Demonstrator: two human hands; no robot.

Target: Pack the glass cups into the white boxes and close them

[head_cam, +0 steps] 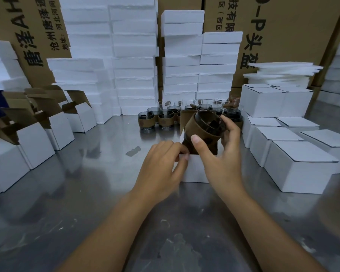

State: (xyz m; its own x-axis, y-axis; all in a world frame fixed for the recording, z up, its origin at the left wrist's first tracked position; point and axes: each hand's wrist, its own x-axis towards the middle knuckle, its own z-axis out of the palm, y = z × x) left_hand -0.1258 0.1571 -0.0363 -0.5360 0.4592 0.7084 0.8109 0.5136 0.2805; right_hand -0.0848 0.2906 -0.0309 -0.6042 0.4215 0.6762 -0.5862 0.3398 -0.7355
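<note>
An open white box [195,169] stands at the middle of the steel table. My right hand [222,154] grips a glass cup with a brown sleeve [201,127], tilted, its base lowered into the box mouth. My left hand [161,171] holds the box's near left rim, fingers curled over the edge. Several more sleeved glass cups [166,118] stand in a cluster behind the box.
Open white boxes [35,142] with raised brown flaps line the left side. Closed white boxes [300,165] are stacked on the right. White foam blocks [133,55] and large cardboard cartons [283,32] wall off the back. The bare steel table [86,213] lies in front.
</note>
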